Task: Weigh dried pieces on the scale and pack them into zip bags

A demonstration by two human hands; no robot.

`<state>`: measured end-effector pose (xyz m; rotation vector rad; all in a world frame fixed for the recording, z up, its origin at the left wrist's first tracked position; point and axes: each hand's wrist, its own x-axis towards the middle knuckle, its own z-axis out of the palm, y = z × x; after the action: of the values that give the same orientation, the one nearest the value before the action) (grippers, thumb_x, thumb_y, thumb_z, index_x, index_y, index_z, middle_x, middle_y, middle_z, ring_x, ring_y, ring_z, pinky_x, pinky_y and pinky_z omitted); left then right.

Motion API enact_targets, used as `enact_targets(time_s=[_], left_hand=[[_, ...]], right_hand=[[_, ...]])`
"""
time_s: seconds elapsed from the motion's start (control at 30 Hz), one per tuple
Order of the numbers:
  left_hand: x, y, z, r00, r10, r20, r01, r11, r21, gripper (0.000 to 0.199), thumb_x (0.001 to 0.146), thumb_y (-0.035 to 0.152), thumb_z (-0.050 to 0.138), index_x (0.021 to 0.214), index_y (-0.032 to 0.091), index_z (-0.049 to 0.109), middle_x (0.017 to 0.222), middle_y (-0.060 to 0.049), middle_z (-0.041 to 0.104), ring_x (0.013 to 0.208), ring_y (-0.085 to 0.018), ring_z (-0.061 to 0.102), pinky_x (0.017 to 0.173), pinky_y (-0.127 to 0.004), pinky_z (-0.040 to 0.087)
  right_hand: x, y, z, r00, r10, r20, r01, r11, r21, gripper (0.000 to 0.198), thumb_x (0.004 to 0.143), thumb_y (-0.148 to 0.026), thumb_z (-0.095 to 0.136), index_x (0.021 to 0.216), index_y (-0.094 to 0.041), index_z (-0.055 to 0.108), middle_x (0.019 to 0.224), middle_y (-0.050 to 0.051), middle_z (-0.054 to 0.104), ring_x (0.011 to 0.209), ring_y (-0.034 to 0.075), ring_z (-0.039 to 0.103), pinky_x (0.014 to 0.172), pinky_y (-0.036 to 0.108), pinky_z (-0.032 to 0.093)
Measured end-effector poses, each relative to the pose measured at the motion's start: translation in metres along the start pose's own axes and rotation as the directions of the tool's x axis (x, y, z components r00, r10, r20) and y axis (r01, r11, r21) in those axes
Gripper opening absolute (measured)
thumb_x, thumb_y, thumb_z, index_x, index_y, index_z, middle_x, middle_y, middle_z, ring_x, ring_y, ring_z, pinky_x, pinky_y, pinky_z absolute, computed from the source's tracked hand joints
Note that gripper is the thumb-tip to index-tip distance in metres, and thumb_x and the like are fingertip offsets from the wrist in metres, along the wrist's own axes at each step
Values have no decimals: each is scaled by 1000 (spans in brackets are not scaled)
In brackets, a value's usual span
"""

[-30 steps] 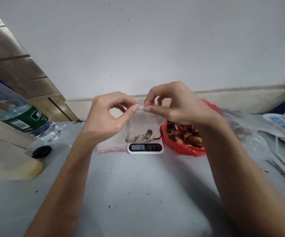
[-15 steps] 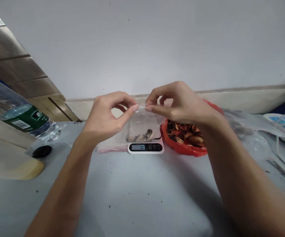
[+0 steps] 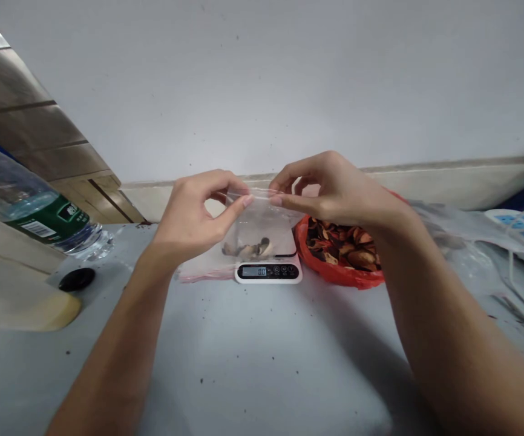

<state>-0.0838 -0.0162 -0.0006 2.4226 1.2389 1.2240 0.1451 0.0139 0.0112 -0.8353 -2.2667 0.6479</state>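
- Near side: open tabletop [image 3: 225, 351] before the scale [image 3: 268, 281], room to pass.
- Above scale: clear bag [image 3: 262, 224] between left hand [image 3: 203, 209] and right hand [image 3: 325, 191] blocks the way.
- Right: red bag [image 3: 334, 275] hard by.
- Left: bottle [image 3: 57, 218], black disc [image 3: 77, 279] obstruct.
- Behind: wall [image 3: 262, 91].

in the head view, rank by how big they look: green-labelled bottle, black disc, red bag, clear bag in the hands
1. green-labelled bottle, though the frame edge cuts it off
2. red bag and clear bag, too close to rank, with the red one partly hidden
3. black disc
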Motion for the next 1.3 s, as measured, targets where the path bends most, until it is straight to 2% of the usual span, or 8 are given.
enact_targets(time_s=[0.23,0.43,0.6,0.73,0.9,1.1,1.3], left_hand=[[-1,1,-1,1000,-28,13,28,1000,5,15,89,34,65,81,25,73,86,-2,80,83,-20,74,79,-31,61],[0,1,-3,999,-31,10,31,999,10,14,89,33,65,79,25,71,85,-1,81,80,-19,74,79,-30,61],[0,0,-5,1000,-23,12,23,1000,19,15,89,33,65,79,25,71,84,-1,80,79,-18,74,78,-29,61],[1,1,-8,1000,-29,-4,29,998,47,16,90,36,65,80,25,71,86,-1,81,81,-19,74,79,-29,62],[0,0,-10,999,-39,9,38,997,72,16,90,36,65,79,25,70,86,0,81,81,-19,75,80,-30,63],[0,-5,-13,998,-48,-28,50,996,75,16,91,37,67,82,25,72,86,-2,81,82,-21,75,80,-32,64],[0,-6,-13,998,-54,-15,54,996,68,17,91,38,67,82,26,74,86,-1,81,82,-20,75,80,-30,64]], right_hand=[[-1,7,1,995,-101,-1,100,992,-77,15,93,-26,60,81,-20,66,79,3,71,72,16,58,70,31,45],[-2,7,-1,999,-22,30,23,999,-27,21,94,-37,62,82,-21,68,80,4,72,70,16,58,65,31,44],[-3,6,-4,998,-33,57,37,997,-64,19,92,-35,61,80,-22,66,76,3,69,69,17,57,67,33,44],[-3,6,-5,999,9,41,-9,1000,8,25,92,-44,65,79,-22,67,76,3,69,71,18,59,68,34,46],[-4,6,-6,999,10,54,-8,999,-51,17,91,-32,61,77,-22,64,74,3,68,70,18,58,70,35,47],[-6,11,-9,998,60,32,-59,998,-18,21,92,-40,66,78,-24,66,77,4,71,70,21,60,67,37,47],[-7,10,-11,999,38,33,-35,997,-68,17,88,-32,68,73,-25,64,71,2,69,67,20,60,69,38,50]])
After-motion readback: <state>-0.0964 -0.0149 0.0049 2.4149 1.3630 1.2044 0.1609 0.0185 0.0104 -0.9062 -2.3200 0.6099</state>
